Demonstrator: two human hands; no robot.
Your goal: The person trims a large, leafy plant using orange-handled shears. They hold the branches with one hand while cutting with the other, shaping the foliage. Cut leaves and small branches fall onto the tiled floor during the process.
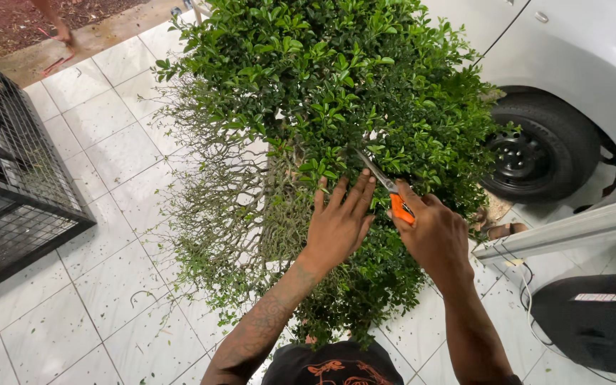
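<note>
**Shears in the right hand, left hand flat on the bush**

We start with the biggest thing: a white car (579, 50) top right, its black wheel (536, 153) right behind the foliage. Next, the dense green bush (336, 93) filling the centre of the view – leafy across the top and right, bare thin twigs (215, 192) exposed on its left side. It stands over a white tiled floor (51, 314) littered with small clippings. A black wire cage (8, 199) sits at the left edge; a dark object (593, 321) with a cable lies bottom right, under a pale metal bar (572, 228).

Hands: our left hand (338, 224) is open, fingers spread, palm pressed flat on the leaves at the bush's centre. Our right hand (433, 232) sits just beside it, closed around the orange handle of the shears (386, 189) – blades angled up-left into the foliage, tips buried among leaves. Whether the blades are apart we cannot tell.

Far top left, another person's foot (62, 32) on the bare ground.
</note>
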